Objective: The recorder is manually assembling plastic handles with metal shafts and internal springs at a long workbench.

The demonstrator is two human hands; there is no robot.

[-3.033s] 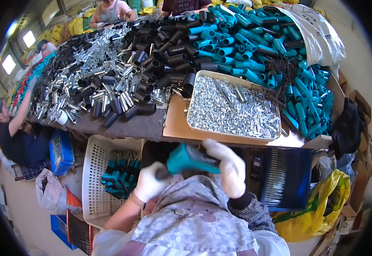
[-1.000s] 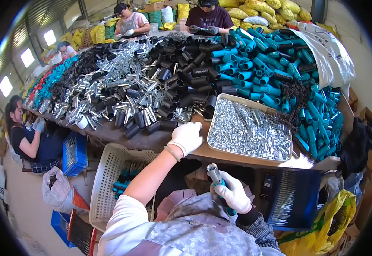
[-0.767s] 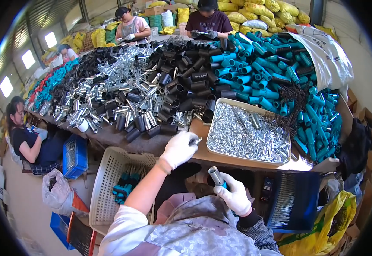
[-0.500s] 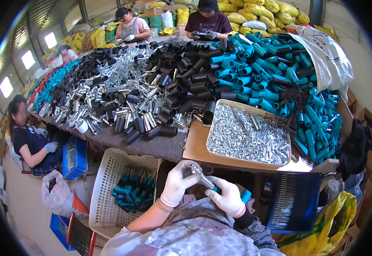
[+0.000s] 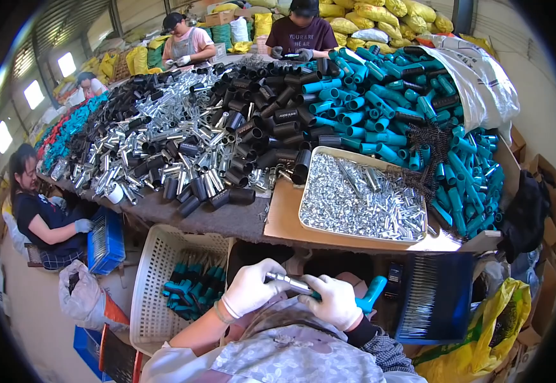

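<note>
Pulling back from the tabletop (image 5: 291, 220), white-gloved left hand (image 5: 249, 288) now meets right hand (image 5: 335, 301) at lower centre; both grips closed around a silver metal tube (image 5: 289, 283) entering a teal plastic handle (image 5: 372, 292).

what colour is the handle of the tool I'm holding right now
Teal; the handle sticks out past your right hand in the head view.

A workshop for hand assembly in a large shed: the long tabletop (image 5: 227, 220) is heaped with teal tubes (image 5: 412, 121), black tubes (image 5: 271, 127) and metal sleeves (image 5: 176, 140). Other workers (image 5: 42, 210) sit around it, with stuffed yellow sacks (image 5: 380, 16) stacked behind.
</note>
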